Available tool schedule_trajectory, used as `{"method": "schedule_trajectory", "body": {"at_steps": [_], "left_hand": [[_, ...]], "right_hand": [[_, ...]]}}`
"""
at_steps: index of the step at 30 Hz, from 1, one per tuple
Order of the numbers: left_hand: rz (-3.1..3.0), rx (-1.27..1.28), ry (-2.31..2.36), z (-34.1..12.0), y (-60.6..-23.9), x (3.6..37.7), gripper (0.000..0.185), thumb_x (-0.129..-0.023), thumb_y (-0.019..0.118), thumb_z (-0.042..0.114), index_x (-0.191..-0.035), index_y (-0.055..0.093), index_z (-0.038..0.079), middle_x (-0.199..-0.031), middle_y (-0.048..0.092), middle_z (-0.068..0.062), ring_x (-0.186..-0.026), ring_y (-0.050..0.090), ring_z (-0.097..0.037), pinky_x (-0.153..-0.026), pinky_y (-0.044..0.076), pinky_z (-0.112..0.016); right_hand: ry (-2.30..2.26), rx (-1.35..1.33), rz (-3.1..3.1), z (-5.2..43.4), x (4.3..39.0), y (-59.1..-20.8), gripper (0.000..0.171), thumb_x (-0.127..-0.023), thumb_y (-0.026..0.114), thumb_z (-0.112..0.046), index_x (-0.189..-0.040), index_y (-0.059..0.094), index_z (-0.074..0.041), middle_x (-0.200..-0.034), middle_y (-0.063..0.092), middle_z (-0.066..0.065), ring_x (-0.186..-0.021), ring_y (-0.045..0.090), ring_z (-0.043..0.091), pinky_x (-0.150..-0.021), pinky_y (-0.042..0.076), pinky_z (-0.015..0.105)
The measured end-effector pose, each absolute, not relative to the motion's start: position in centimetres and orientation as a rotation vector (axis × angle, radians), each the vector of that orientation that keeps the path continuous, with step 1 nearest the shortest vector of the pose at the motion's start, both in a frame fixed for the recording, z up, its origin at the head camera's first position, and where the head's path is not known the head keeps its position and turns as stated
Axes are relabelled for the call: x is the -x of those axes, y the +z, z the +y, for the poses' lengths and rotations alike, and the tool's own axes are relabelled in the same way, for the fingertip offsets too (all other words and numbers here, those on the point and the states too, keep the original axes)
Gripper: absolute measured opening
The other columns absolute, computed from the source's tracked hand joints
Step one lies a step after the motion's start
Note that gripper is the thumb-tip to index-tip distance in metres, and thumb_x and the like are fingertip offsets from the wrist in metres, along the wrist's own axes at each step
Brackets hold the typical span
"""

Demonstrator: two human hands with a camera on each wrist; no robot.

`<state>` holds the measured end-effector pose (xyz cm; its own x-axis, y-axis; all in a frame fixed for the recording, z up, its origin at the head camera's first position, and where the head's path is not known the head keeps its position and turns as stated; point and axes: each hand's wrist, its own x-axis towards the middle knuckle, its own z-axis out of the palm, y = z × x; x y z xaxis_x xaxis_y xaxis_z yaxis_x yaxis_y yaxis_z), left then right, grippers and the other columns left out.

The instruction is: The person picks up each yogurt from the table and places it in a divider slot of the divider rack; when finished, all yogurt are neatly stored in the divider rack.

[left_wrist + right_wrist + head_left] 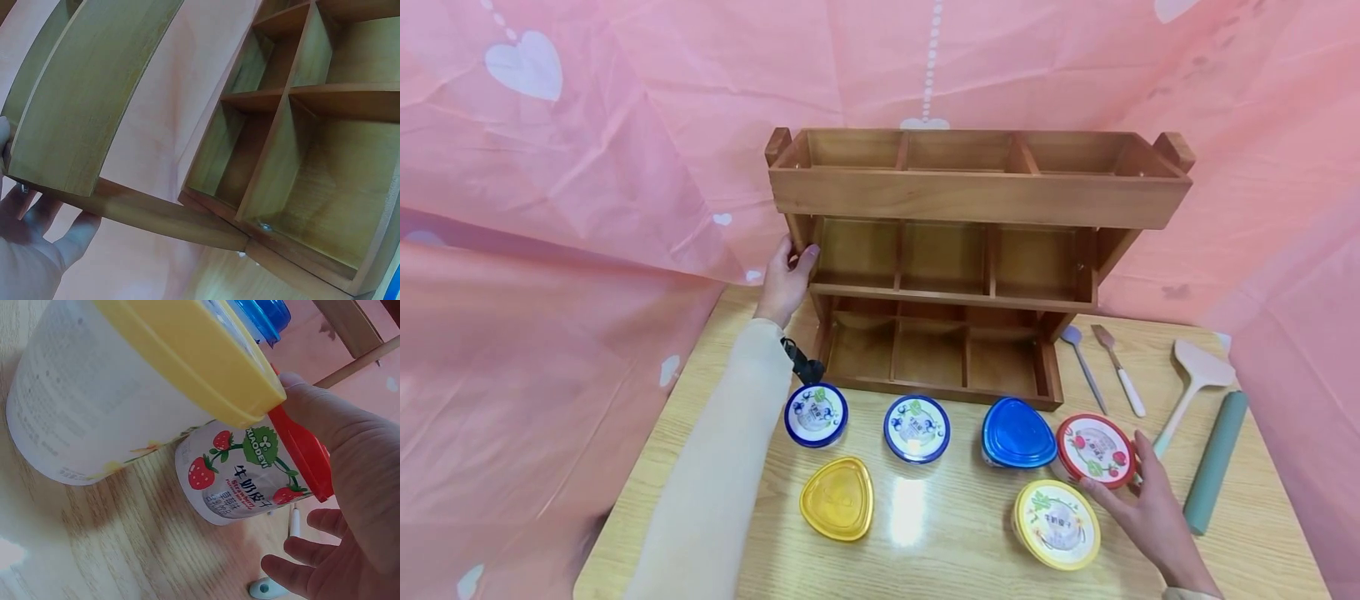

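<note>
A three-tier wooden rack (pixel 981 200) with divided compartments stands at the back of the table. My left hand (pixel 786 282) grips its left side post, thumb in front; the left wrist view shows the fingers (pixel 78 240) against the wooden side. My right hand (pixel 1150 508) spans the red-lidded strawberry cup (pixel 1096 451), thumb at the lid's near edge and fingers on its right side. The right wrist view shows this cup (pixel 244 469) standing on the table, its lower fingers apart from it. Beside it stands a yellow-lidded cup (pixel 1057 525).
Two blue-rimmed cups (pixel 816 415) (pixel 917 428), a blue triangular-lidded tub (pixel 1018 433) and a yellow triangular-lidded tub (pixel 837 498) stand before the rack. At right lie a purple spoon (pixel 1084 367), a brush (pixel 1118 371), a spatula (pixel 1195 375) and a green cylinder (pixel 1216 462). Pink cloth (pixel 662 150) hangs behind.
</note>
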<state>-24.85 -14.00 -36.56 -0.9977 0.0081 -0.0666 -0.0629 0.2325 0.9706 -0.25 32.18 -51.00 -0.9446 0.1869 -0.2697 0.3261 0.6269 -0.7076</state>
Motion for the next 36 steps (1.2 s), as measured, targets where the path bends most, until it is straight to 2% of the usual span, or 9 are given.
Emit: {"method": "schedule_trajectory", "body": {"at_steps": [10, 14, 17, 21, 25, 27, 29, 32, 36], "left_hand": [[2.404, 0.041, 1.953, -14.2, -37.3, 25.4, 0.050, -0.105, 0.047, 0.027, -0.152, 0.033, 0.017, -0.153, 0.040, -0.012, -0.140, 0.042, -0.030, -0.115, 0.037, -0.047], [2.426, 0.029, 1.959, -14.4, -38.7, 26.4, 0.051, -0.104, 0.048, 0.032, -0.152, 0.035, 0.021, -0.152, 0.042, -0.009, -0.139, 0.044, -0.027, -0.115, 0.038, -0.046], [2.446, 0.022, 1.952, -14.6, -39.6, 26.9, 0.051, -0.104, 0.048, 0.036, -0.152, 0.035, 0.024, -0.152, 0.042, -0.007, -0.139, 0.044, -0.026, -0.115, 0.038, -0.045], [2.413, 0.032, 1.962, -14.5, -38.9, 26.4, 0.052, -0.104, 0.047, 0.033, -0.153, 0.033, 0.023, -0.154, 0.039, -0.009, -0.141, 0.041, -0.027, -0.116, 0.036, -0.046], [2.388, 0.049, 1.961, -14.2, -37.3, 25.2, 0.051, -0.105, 0.046, 0.027, -0.153, 0.032, 0.018, -0.155, 0.037, -0.012, -0.142, 0.039, -0.030, -0.117, 0.035, -0.046], [2.395, 0.056, 1.949, -14.1, -36.8, 24.8, 0.050, -0.106, 0.045, 0.027, -0.153, 0.032, 0.017, -0.155, 0.037, -0.012, -0.142, 0.039, -0.029, -0.116, 0.036, -0.046], [2.404, 0.061, 1.937, -14.1, -36.5, 24.6, 0.050, -0.106, 0.044, 0.027, -0.153, 0.032, 0.016, -0.155, 0.037, -0.012, -0.142, 0.039, -0.029, -0.116, 0.036, -0.045], [2.407, 0.059, 1.939, -14.0, -36.6, 24.6, 0.050, -0.106, 0.045, 0.026, -0.153, 0.033, 0.015, -0.155, 0.038, -0.012, -0.142, 0.039, -0.029, -0.116, 0.036, -0.045], [2.393, 0.051, 1.961, -14.1, -37.2, 25.1, 0.049, -0.105, 0.046, 0.028, -0.152, 0.034, 0.017, -0.154, 0.039, -0.012, -0.142, 0.040, -0.029, -0.116, 0.036, -0.047]], "right_hand": [[-1.271, -0.492, 2.577, 31.8, 0.7, -51.4, 0.123, -0.089, 0.072, -0.043, -0.152, -0.028, -0.009, -0.153, 0.010, 0.040, -0.130, 0.030, 0.056, -0.103, 0.035, 0.061], [-1.274, -0.501, 2.584, 31.7, 0.7, -51.6, 0.123, -0.088, 0.073, -0.041, -0.152, -0.026, -0.009, -0.151, 0.012, 0.041, -0.130, 0.032, 0.056, -0.095, 0.051, 0.026], [-1.303, -0.491, 2.578, 31.7, 0.7, -51.7, 0.121, -0.088, 0.073, -0.040, -0.153, -0.024, -0.007, -0.152, 0.010, 0.041, -0.131, 0.031, 0.054, -0.083, 0.045, 0.004], [-1.341, -0.457, 2.606, 31.7, 0.7, -52.0, 0.116, -0.089, 0.073, -0.036, -0.154, -0.017, -0.003, -0.152, 0.013, 0.039, -0.127, 0.035, 0.049, -0.077, 0.041, -0.002], [-1.342, -0.440, 2.650, 31.6, 0.6, -52.3, 0.110, -0.089, 0.074, -0.034, -0.154, -0.009, -0.002, -0.148, 0.022, 0.035, -0.115, 0.046, 0.021, -0.073, 0.040, -0.003], [-1.347, -0.441, 2.651, 31.7, 0.6, -52.3, 0.109, -0.089, 0.074, -0.034, -0.155, -0.007, -0.003, -0.147, 0.023, 0.034, -0.113, 0.046, 0.018, -0.073, 0.040, -0.003], [-1.359, -0.448, 2.641, 31.7, 0.6, -52.4, 0.109, -0.089, 0.074, -0.034, -0.155, -0.006, -0.003, -0.148, 0.023, 0.034, -0.115, 0.046, 0.022, -0.073, 0.040, -0.003], [-1.371, -0.458, 2.619, 31.7, 0.7, -52.3, 0.110, -0.089, 0.073, -0.035, -0.155, -0.008, -0.003, -0.148, 0.021, 0.035, -0.121, 0.039, 0.043, -0.072, 0.039, -0.003], [-1.348, -0.475, 2.620, 31.7, 0.6, -52.3, 0.110, -0.089, 0.073, -0.036, -0.154, -0.008, -0.001, -0.148, 0.022, 0.035, -0.121, 0.039, 0.044, -0.072, 0.038, -0.003]]}}
